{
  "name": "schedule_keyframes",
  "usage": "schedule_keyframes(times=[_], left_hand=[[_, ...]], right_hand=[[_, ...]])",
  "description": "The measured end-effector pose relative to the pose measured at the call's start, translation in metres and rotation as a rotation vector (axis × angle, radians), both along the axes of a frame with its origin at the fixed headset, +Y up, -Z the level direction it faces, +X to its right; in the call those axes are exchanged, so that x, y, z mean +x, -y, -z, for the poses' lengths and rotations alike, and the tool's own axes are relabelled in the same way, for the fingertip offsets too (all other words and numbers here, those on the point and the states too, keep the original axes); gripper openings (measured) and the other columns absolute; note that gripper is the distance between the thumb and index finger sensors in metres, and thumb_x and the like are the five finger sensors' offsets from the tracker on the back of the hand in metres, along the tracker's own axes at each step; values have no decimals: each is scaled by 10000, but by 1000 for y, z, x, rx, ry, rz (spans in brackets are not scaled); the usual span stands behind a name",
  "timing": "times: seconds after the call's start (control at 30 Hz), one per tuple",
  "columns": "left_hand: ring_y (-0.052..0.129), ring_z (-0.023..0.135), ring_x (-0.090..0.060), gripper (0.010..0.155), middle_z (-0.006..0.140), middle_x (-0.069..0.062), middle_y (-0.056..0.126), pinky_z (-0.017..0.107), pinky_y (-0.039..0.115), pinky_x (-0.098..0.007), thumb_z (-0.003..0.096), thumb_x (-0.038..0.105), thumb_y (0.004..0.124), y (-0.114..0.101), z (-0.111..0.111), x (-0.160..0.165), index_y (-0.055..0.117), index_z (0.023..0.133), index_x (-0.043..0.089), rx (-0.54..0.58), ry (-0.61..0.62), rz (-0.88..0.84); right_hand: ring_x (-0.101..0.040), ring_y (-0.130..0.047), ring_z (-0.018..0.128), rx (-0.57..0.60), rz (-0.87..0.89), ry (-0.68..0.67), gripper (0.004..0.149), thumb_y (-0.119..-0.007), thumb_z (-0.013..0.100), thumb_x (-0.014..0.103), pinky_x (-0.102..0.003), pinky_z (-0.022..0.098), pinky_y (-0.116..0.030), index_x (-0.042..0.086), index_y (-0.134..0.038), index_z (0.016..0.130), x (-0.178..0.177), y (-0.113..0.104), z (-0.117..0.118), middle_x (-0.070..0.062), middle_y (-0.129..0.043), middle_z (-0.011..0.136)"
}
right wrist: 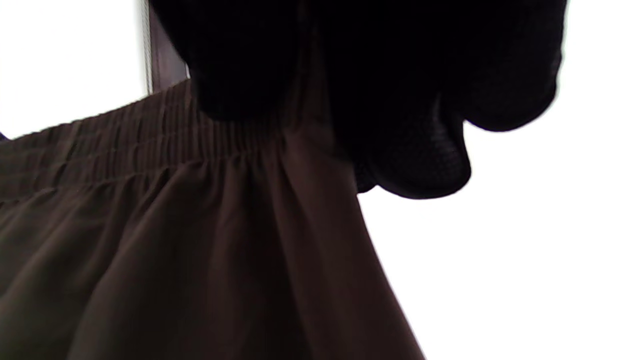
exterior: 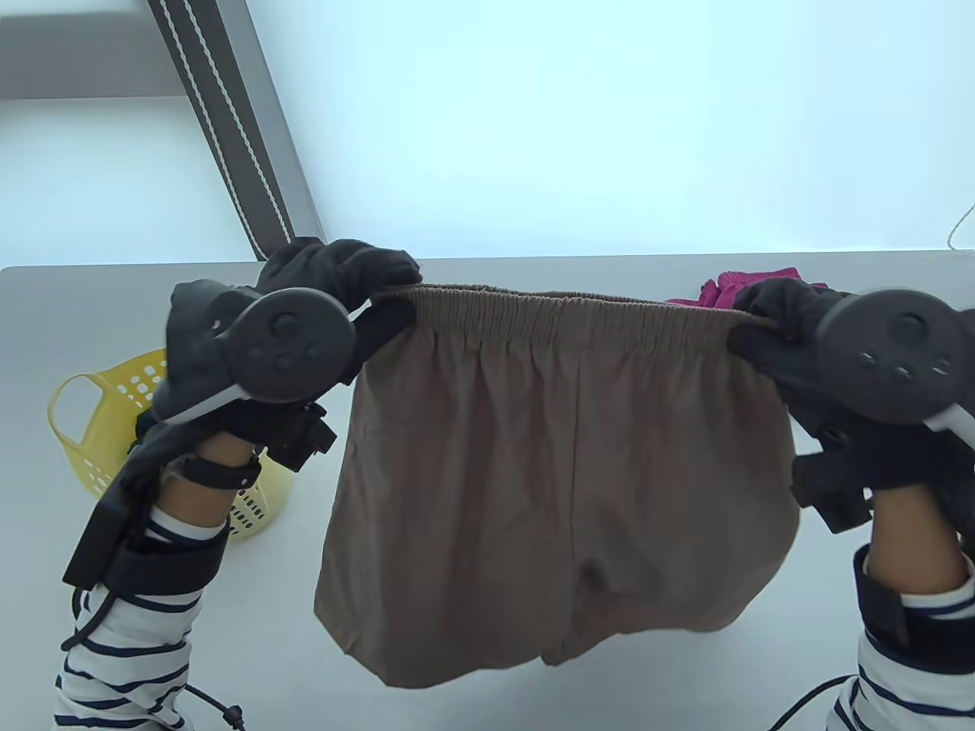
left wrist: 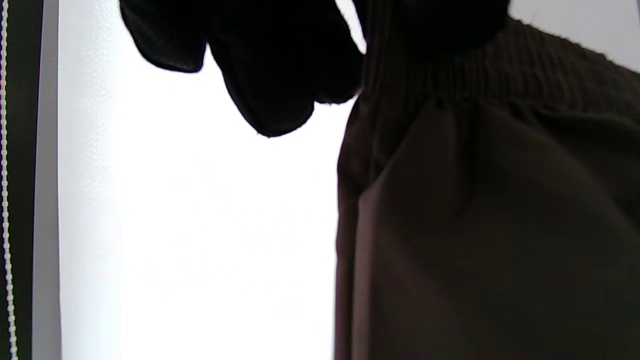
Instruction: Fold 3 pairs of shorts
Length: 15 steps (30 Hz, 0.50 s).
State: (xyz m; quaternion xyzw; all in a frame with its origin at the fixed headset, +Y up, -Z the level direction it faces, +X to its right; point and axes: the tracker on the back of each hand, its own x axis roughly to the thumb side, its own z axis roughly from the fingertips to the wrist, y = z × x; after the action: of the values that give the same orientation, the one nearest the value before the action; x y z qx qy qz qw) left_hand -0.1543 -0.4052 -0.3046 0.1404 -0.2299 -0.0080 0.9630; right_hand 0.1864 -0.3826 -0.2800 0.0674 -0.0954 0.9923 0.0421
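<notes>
From the table view, a pair of brown fabric shorts with an elastic waistband (exterior: pixel 556 487) hangs spread above the pale grey desk (exterior: pixel 487 278). The left hand (exterior: pixel 335 285) pinches one waistband end, and the right hand (exterior: pixel 769 312) pinches the other. A yellow perforated plastic basket (exterior: pixel 114 415) sits at left, with magenta cloth (exterior: pixel 731 285) behind the right hand.

In the left wrist view, dark fingers (left wrist: pixel 270 65) clamp the gathered waistband.

The right wrist view shows the same, fingers (right wrist: pixel 415 150) curled over the elastic.

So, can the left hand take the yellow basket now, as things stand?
Probably not right away. The left hand grips one end of the brown shorts' waistband, and the right hand grips the other end. The yellow basket sits on the table beneath the left forearm, so it is near, but the fingers are occupied.
</notes>
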Motion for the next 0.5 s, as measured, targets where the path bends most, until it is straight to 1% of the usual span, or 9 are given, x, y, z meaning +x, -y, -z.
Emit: schedule_keyframes(times=[0.07, 0.13, 0.17, 0.2, 0.27, 0.3, 0.33, 0.4, 0.5], left_hand=[[937, 840, -265, 425, 910, 21, 835, 731, 682, -618, 461, 516, 663, 16, 20, 14, 738, 849, 362, 37, -134, 192], [966, 754, -191, 426, 783, 79, 858, 723, 709, -598, 454, 532, 620, 25, 39, 23, 727, 827, 355, 124, -284, 363], [987, 676, -143, 433, 700, 116, 868, 716, 727, -581, 457, 528, 597, 24, 47, 25, 705, 833, 343, 177, -365, 388], [1006, 590, -98, 442, 616, 134, 885, 703, 754, -552, 454, 519, 583, 19, 51, 23, 677, 843, 331, 272, -458, 345], [1021, 429, -10, 460, 457, 205, 884, 670, 820, -465, 449, 505, 586, 4, 47, 12, 653, 851, 290, 464, -544, 138], [1027, 416, -12, 463, 449, 205, 889, 661, 828, -455, 451, 496, 602, -2, 43, 3, 656, 849, 267, 545, -537, -13], [1041, 440, -16, 465, 469, 210, 898, 664, 829, -447, 450, 490, 610, -8, 38, -4, 642, 849, 254, 578, -515, -96], [1067, 540, -1, 479, 572, 241, 907, 684, 826, -420, 440, 491, 619, -12, 30, -18, 586, 858, 260, 598, -472, -123], [1085, 551, 2, 480, 601, 245, 924, 681, 837, -405, 428, 491, 649, 0, 18, -32, 589, 846, 264, 574, -406, -97]], right_hand=[[-205, -1057, 320, -92, -56, 80, 470, -729, 457, 331, -407, 293, -854, 43, -744, 829, -14, 16, 29, -130, -981, 575], [-141, -1046, 201, -47, -78, 171, 478, -707, 453, 336, -355, 204, -864, 31, -714, 821, -28, 27, 49, -115, -985, 501], [-124, -1039, 175, 39, -71, 222, 482, -702, 449, 336, -342, 187, -865, 29, -698, 821, -36, 30, 55, -105, -981, 487], [-111, -1043, 186, 195, -57, 271, 485, -695, 448, 340, -330, 196, -872, 42, -678, 831, -44, 30, 56, -98, -974, 511], [-94, -1069, 245, 540, 6, 295, 480, -693, 438, 345, -315, 235, -899, 78, -662, 835, -52, 26, 49, -77, -967, 572], [-87, -1074, 278, 664, 58, 267, 482, -692, 443, 346, -310, 261, -906, 86, -643, 846, -55, 22, 43, -68, -956, 599], [-87, -1079, 326, 697, 92, 234, 478, -690, 452, 347, -310, 298, -911, 98, -622, 854, -57, 18, 39, -61, -942, 636], [-105, -1077, 434, 720, 170, 159, 483, -698, 462, 334, -325, 382, -904, 126, -565, 877, -54, 15, 30, -56, -896, 728], [-124, -1063, 542, 645, 173, 33, 482, -709, 465, 324, -349, 468, -884, 171, -531, 887, -49, 26, 24, -41, -857, 800]])
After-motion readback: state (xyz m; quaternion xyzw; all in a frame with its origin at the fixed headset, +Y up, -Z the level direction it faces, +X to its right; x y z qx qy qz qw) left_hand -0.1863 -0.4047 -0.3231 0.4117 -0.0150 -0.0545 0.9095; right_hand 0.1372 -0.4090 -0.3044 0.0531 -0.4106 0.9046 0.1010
